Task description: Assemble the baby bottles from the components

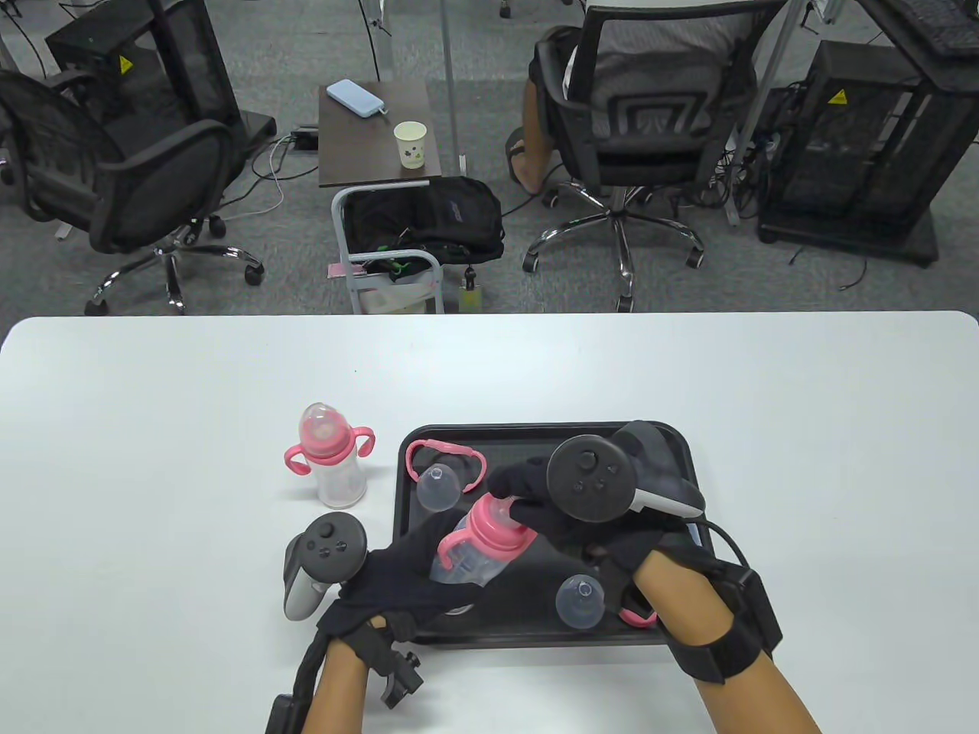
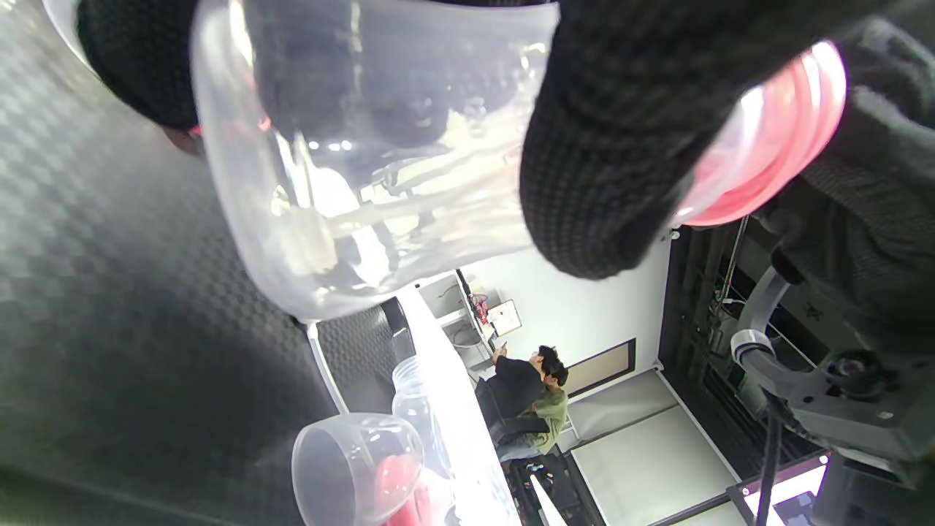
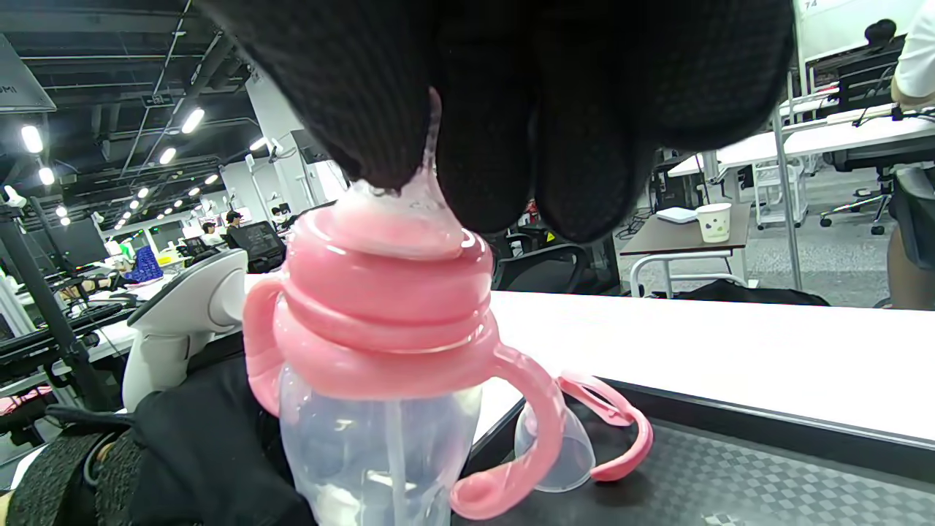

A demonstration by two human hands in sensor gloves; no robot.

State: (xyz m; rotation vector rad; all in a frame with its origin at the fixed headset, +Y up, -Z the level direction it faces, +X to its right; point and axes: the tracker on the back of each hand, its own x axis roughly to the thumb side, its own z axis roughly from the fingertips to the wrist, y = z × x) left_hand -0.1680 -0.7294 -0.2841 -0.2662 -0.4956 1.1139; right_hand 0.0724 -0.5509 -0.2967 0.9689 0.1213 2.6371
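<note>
Both hands are over the black tray (image 1: 692, 466) near the middle of the white table (image 1: 153, 428). The left hand (image 1: 405, 566) is wrapped round the clear body of a baby bottle (image 1: 478, 547), fingers curled on it, holding it tilted above the tray w/ the pink collar (image 3: 387, 314) pointing up and to the right. The right hand (image 1: 535, 497) is on top of that bottle, fingertips (image 3: 482, 175) bunched together and pinching the clear teat at the collar. The bottle's pink handles (image 3: 511, 438) stick out both sides.

Rest of the parts sit in the tray: a loose pink handle ring (image 1: 443, 455) at the far left w/ a clear dome cap (image 1: 437, 488) just beside it, and another clear cap (image 1: 580, 600) at the near side by the right wrist. A finished bottle (image 1: 330, 455) stands upright on the table just left of the tray, cap on.
</note>
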